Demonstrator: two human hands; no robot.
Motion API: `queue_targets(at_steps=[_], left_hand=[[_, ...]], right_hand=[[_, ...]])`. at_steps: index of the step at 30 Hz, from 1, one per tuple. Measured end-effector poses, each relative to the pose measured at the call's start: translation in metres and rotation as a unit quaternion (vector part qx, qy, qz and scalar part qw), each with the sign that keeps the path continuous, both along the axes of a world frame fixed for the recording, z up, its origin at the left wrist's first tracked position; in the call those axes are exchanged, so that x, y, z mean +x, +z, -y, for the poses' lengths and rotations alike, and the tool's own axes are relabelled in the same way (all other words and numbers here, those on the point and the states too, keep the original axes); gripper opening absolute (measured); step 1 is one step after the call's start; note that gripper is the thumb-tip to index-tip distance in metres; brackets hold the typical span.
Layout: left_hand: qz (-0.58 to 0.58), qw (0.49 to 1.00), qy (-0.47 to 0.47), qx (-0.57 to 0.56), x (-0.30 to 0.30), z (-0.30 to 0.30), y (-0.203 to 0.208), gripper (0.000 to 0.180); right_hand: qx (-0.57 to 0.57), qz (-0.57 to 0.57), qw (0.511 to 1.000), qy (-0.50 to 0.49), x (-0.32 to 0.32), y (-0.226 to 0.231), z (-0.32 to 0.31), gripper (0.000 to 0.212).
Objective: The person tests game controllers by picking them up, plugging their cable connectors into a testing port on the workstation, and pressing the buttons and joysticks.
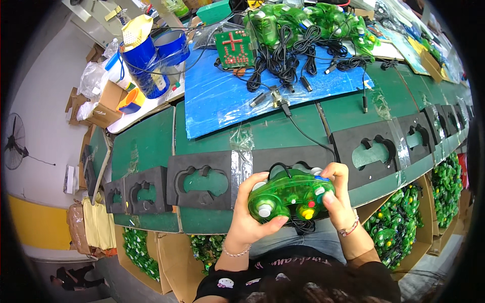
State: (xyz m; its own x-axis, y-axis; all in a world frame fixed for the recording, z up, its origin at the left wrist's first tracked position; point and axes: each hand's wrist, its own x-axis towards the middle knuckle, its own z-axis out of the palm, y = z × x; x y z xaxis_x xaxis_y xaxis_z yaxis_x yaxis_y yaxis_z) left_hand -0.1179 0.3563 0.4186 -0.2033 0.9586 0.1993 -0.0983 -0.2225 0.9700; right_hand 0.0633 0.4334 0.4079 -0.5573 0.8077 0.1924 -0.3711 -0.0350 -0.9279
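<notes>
Between my two hands is a translucent green game controller (283,194), held above the table's front edge. My left hand (252,214) wraps its left grip, thumb low beside the grey stick. My right hand (337,196) grips the other side, its thumb by the buttons and its index finger at the blue shoulder button. A black cable (309,139) runs from the far side toward a connector (277,98) on the blue board. Behind that stands a green circuit board (235,49) with red lights in a cross and clusters.
Black foam holders (199,184) with controller-shaped cutouts line the green table (146,146). More green controllers (288,25) with bundled black cables lie on the blue board (207,111). Cardboard boxes (174,262) of controllers stand below. Blue tape rolls (151,83) sit back left.
</notes>
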Motion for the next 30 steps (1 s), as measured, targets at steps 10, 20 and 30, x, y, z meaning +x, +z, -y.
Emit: queue_targets(at_steps=[10,20,30], left_hand=[[0.039,0.999,-0.009,-0.010,0.009,-0.002,-0.002,0.086],[-0.295,0.933,0.178,0.107,0.016,0.015,0.016,0.073],[-0.344,0.902,0.148,0.215,0.037,0.023,0.014,0.070]], right_hand=[[0.076,0.092,0.989,-0.083,0.006,0.001,0.000,0.033],[0.132,0.123,0.981,0.077,0.008,0.016,-0.020,0.068],[-0.013,0.046,0.997,0.060,0.011,0.019,-0.011,0.077]])
